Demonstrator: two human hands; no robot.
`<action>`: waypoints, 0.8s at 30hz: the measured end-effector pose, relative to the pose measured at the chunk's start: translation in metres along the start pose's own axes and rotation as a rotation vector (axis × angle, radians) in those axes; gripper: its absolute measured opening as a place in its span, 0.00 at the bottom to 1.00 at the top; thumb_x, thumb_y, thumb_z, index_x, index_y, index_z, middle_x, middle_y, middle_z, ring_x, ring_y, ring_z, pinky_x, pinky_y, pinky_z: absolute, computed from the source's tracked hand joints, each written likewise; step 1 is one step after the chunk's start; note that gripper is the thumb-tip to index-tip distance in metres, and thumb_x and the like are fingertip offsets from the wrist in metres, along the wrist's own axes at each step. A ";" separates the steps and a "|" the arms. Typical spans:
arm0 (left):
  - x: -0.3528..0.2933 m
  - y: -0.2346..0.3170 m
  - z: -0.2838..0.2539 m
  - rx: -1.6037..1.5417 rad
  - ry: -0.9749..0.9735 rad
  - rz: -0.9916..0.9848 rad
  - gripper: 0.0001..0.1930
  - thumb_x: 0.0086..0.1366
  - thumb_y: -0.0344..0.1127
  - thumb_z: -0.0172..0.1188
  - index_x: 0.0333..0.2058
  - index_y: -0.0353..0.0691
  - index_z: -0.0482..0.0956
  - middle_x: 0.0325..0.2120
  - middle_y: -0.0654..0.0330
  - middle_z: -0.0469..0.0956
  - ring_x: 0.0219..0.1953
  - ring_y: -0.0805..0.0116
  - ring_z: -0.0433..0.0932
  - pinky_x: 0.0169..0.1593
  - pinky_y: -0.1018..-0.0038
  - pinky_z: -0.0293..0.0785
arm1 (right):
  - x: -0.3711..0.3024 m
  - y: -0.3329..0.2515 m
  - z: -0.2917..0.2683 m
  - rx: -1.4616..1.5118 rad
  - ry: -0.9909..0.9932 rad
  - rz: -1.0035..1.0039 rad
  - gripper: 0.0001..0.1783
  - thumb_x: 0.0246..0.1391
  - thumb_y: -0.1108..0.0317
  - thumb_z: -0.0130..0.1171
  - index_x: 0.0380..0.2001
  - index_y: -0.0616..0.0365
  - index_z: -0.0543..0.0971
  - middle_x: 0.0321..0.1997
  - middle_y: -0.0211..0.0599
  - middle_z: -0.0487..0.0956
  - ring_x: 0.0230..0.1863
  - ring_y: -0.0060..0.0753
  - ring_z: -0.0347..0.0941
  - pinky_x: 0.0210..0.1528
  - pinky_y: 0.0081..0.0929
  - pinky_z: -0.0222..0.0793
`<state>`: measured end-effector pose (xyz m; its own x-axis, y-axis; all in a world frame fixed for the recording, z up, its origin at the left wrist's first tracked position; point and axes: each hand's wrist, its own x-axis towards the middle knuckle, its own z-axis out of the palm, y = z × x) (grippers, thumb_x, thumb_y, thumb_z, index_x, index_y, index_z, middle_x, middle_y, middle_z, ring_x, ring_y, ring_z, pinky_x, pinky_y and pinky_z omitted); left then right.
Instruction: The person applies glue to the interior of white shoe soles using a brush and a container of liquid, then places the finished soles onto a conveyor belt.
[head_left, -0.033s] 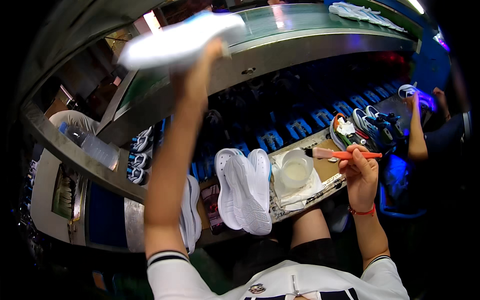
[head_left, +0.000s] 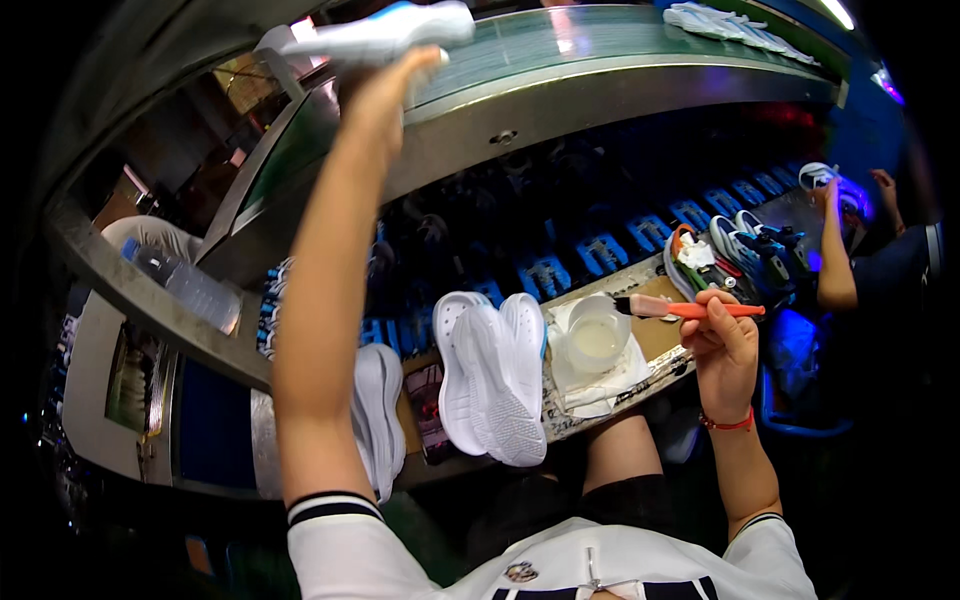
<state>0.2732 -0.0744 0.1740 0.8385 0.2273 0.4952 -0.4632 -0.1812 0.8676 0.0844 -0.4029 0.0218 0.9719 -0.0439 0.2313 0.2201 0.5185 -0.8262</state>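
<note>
My left hand (head_left: 382, 100), stretched far up and to the left, grips a white shoe sole (head_left: 400, 32) at the near edge of the green conveyor belt; most of its fingers are hidden behind the sole. On the right, my right hand (head_left: 722, 335) is closed around the orange handle of a brush (head_left: 690, 308). The dark bristles of this brush point left, at the rim of a translucent cup (head_left: 596, 338) with pale liquid. Left of the cup, several white soles (head_left: 495, 385) lie overlapping on the bench. More white soles (head_left: 377, 415) lie beside my left forearm.
Behind the bench runs a raised conveyor belt (head_left: 610, 45), with white soles (head_left: 735, 30) at its far right. Blue shoe holders (head_left: 545, 272) line the space below. A plastic bottle (head_left: 185, 285) stands left. Shoes (head_left: 755, 245) sit right, near another person's arm (head_left: 835, 250).
My left hand has moved farther up and slightly left with the sole, which now looks less blurred. My right hand and the brush have barely moved.
</note>
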 end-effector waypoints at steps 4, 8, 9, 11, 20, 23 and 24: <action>0.047 -0.011 -0.053 0.496 0.021 0.043 0.20 0.51 0.32 0.68 0.40 0.28 0.74 0.32 0.59 0.77 0.32 0.71 0.78 0.32 0.73 0.75 | -0.016 0.015 -0.012 -0.115 -0.007 0.078 0.12 0.59 0.69 0.50 0.38 0.69 0.75 0.25 0.42 0.80 0.26 0.24 0.76 0.32 0.19 0.68; -0.118 -0.003 -0.083 0.966 -0.509 0.791 0.17 0.49 0.24 0.60 0.41 0.37 0.74 0.36 0.55 0.77 0.34 0.64 0.79 0.36 0.71 0.75 | -0.028 0.032 -0.044 -0.212 0.041 0.218 0.13 0.58 0.68 0.51 0.37 0.70 0.76 0.25 0.43 0.80 0.25 0.24 0.73 0.31 0.18 0.67; -0.147 0.007 -0.096 1.088 -0.785 0.685 0.18 0.44 0.22 0.60 0.38 0.38 0.74 0.38 0.54 0.76 0.39 0.60 0.77 0.40 0.69 0.75 | -0.030 0.037 -0.045 -0.217 0.028 0.254 0.13 0.58 0.68 0.51 0.37 0.70 0.76 0.25 0.43 0.80 0.25 0.23 0.73 0.31 0.18 0.66; -0.189 0.000 -0.119 1.331 -1.144 0.464 0.19 0.38 0.24 0.61 0.35 0.37 0.74 0.37 0.55 0.74 0.45 0.57 0.73 0.46 0.68 0.72 | -0.035 0.047 -0.045 -0.250 0.019 0.296 0.13 0.58 0.68 0.52 0.36 0.70 0.76 0.25 0.43 0.80 0.24 0.23 0.71 0.31 0.17 0.65; -0.246 -0.032 -0.160 1.238 -1.114 0.656 0.15 0.46 0.27 0.56 0.36 0.40 0.73 0.35 0.59 0.71 0.41 0.61 0.71 0.47 0.67 0.71 | -0.047 0.062 -0.039 -0.315 -0.015 0.345 0.13 0.58 0.68 0.51 0.36 0.70 0.77 0.26 0.43 0.80 0.24 0.22 0.72 0.32 0.16 0.64; -0.242 -0.037 -0.147 1.225 -1.130 0.711 0.11 0.48 0.29 0.54 0.34 0.41 0.74 0.31 0.64 0.71 0.41 0.66 0.70 0.47 0.71 0.70 | -0.049 0.064 -0.039 -0.297 -0.003 0.363 0.13 0.58 0.68 0.51 0.37 0.69 0.77 0.26 0.43 0.80 0.24 0.22 0.72 0.32 0.16 0.64; -0.241 -0.036 -0.146 1.231 -1.145 0.696 0.10 0.48 0.29 0.54 0.33 0.41 0.73 0.31 0.64 0.71 0.41 0.66 0.70 0.48 0.72 0.69 | -0.049 0.064 -0.039 -0.297 0.000 0.366 0.13 0.58 0.68 0.51 0.37 0.69 0.77 0.26 0.43 0.80 0.24 0.22 0.72 0.32 0.16 0.64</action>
<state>0.0459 0.0167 0.0303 0.6135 -0.7894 -0.0215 -0.7682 -0.5902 -0.2481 0.0538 -0.4007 -0.0619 0.9901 0.0960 -0.1023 -0.1223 0.2334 -0.9647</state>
